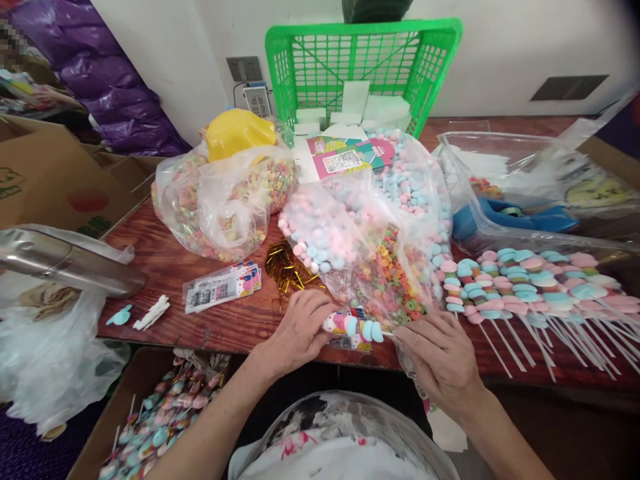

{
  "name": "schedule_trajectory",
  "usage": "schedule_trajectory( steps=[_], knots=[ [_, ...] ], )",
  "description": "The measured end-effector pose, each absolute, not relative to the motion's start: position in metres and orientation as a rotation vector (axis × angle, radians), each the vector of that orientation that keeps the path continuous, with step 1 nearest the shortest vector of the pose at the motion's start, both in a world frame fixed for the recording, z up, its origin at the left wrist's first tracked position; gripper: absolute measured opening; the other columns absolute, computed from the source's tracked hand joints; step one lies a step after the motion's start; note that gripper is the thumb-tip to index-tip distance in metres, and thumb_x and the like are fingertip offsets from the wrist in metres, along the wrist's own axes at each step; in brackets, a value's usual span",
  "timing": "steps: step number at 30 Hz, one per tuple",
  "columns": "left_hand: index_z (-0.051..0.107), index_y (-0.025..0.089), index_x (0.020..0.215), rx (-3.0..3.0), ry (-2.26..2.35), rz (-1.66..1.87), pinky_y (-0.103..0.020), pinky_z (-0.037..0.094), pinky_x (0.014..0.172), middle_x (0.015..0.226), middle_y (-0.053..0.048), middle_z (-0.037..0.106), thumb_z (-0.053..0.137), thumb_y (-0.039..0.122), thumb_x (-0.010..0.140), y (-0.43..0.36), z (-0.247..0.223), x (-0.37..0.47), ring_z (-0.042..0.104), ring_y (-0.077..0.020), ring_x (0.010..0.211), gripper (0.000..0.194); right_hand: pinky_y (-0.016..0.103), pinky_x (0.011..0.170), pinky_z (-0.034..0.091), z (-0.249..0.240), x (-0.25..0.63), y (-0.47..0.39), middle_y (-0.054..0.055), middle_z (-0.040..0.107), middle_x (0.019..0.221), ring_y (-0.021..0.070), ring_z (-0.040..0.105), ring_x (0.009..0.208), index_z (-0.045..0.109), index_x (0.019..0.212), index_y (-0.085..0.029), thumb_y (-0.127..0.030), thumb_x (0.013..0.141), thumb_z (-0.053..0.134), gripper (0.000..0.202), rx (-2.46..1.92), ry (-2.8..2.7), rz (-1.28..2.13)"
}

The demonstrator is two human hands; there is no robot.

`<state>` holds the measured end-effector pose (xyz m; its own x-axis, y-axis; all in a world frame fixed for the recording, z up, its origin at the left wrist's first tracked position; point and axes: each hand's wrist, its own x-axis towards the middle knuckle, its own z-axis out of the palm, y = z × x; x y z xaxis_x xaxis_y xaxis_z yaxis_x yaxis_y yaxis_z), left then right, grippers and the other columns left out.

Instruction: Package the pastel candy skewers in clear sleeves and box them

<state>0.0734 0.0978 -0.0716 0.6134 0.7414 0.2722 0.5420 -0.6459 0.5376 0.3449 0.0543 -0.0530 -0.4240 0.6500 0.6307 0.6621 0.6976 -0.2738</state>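
Note:
A candy skewer [367, 329] with pink and blue pieces lies level between my hands at the table's front edge. My left hand [300, 330] is closed round its left end, where a printed wrapper covers the candy. My right hand [440, 357] pinches near the white stick at its right end; clear plastic hangs under that hand. Printed wrappers [360, 341] lie just beneath the skewer. Bags of ring candy [395, 270] and pink-blue candy [325, 227] sit right behind my hands. Gold ties [287, 267] lie behind my left hand.
Many finished-looking skewers [535, 283] are piled at the right, below a clear bin [525, 233]. A green basket [363, 53] stands at the back. At left are a steel flask [75, 260], flat wrappers [220, 288] and a cardboard box [55, 173]. A box of wrapped skewers [160, 420] sits below.

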Motion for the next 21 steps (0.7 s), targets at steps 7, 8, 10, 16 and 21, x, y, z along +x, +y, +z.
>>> schedule_trajectory(
  steps=[7,8,10,16,21],
  knots=[
    [0.055,0.02,0.108,2.121,0.998,0.415,-0.029,0.043,0.076,0.095,-0.005,0.065,0.053,0.04,0.091,0.087,-0.052,0.088,0.059,-0.0192,0.085,0.027,0.033,0.067,0.039,-0.033,0.346,0.064,0.005,0.065,0.078,0.0174,0.054,0.071,0.062,0.096,-0.016,-0.002,0.083,0.046,0.025,-0.892,-2.241,0.03],
    [0.055,0.02,0.107,2.1,1.007,0.388,-0.028,0.042,0.074,0.094,-0.004,0.065,0.056,0.044,0.089,0.087,-0.051,0.089,0.059,-0.0191,0.084,0.029,0.032,0.064,0.039,-0.028,0.348,0.066,0.005,0.064,0.076,0.0168,0.053,0.069,0.062,0.094,-0.016,-0.002,0.084,0.044,0.025,-0.86,-2.28,0.077],
    [0.055,0.02,0.103,2.086,1.034,0.343,-0.027,0.041,0.072,0.094,-0.003,0.065,0.062,0.049,0.084,0.087,-0.05,0.091,0.059,-0.0192,0.084,0.036,0.031,0.061,0.038,-0.016,0.351,0.07,0.004,0.062,0.073,0.0162,0.051,0.067,0.063,0.092,-0.016,-0.004,0.085,0.043,0.024,-0.801,-2.355,0.144],
    [0.059,0.019,0.087,2.101,1.169,0.367,-0.025,0.036,0.064,0.082,-0.001,0.065,0.066,0.047,0.081,0.085,-0.057,0.094,0.057,-0.0166,0.072,0.03,0.035,0.07,0.039,0.006,0.353,0.069,0.004,0.065,0.079,0.0174,0.053,0.075,0.064,0.096,-0.018,-0.006,0.086,0.045,0.025,-0.786,-2.46,-0.026],
    [0.063,0.019,0.085,2.022,1.089,0.428,-0.023,0.037,0.062,0.077,0.002,0.064,0.073,0.051,0.073,0.083,-0.059,0.1,0.056,-0.0147,0.069,0.036,0.039,0.075,0.038,0.005,0.342,0.064,0.004,0.067,0.078,0.0185,0.054,0.08,0.065,0.089,-0.019,-0.009,0.09,0.044,0.023,-0.827,-2.419,-0.13]
  ],
)
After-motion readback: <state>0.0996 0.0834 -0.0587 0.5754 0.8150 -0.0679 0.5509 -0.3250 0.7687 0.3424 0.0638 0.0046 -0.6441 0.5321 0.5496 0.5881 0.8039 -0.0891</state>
